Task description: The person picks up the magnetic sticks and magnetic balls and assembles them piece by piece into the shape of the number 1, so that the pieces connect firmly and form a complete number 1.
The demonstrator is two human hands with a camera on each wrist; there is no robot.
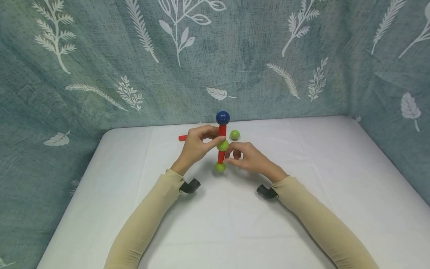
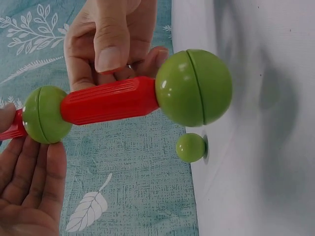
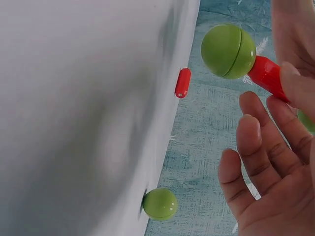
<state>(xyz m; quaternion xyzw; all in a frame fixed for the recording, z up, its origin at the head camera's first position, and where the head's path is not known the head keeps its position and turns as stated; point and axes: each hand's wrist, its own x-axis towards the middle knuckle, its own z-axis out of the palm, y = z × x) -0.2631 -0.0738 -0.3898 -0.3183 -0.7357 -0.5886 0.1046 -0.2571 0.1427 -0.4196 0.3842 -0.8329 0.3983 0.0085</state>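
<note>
A toy stack of ridged red rods and balls stands between the hands: a dark blue ball (image 1: 223, 117) on top, an upper red rod (image 1: 222, 130), a green middle ball (image 1: 223, 145), a lower red rod (image 2: 110, 101), and a green bottom ball (image 2: 194, 88). The left hand (image 1: 199, 144) pinches the stack around the middle ball and upper rod, thumb in front, fingers behind. Beside the lower rod is the right hand (image 1: 248, 157), its fingers (image 3: 251, 132) loosely spread. Its thumb overlaps the rod in the right wrist view; contact is unclear.
A loose green ball (image 1: 235, 135) lies on the white table (image 1: 208, 224) behind the stack. Another red rod (image 3: 183, 82) lies near the far edge, partly hidden by the left hand in the head view. A patterned teal cloth (image 1: 248, 86) hangs behind the table.
</note>
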